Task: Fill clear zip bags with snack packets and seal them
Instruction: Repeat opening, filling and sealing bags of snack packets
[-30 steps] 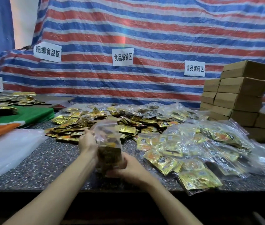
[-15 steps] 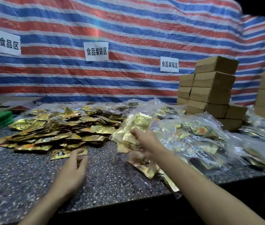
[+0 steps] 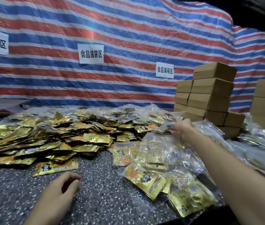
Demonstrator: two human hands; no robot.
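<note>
Landing on the finished heap (image 3: pixel 157 153) under the right hand (image 3: pixel 183 129) (grip unclear), the filled bag (image 3: pixel 163 127) frees the left hand (image 3: pixel 62 187), now loose and empty, for another.

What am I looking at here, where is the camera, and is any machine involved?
No machine: these are a person's two bare hands, filmed by a wide-angle camera worn on the head, looking forward and down. On the speckled counter lies a heap of loose gold snack packets, and to its right clear zip bags stuffed with packets. Cardboard boxes are stacked at the back right, before a striped tarp. The left hand is near the counter's front, fingers loosely curled, holding nothing. The right hand reaches out to the bags; whether it grips one is too blurred to tell.
</note>
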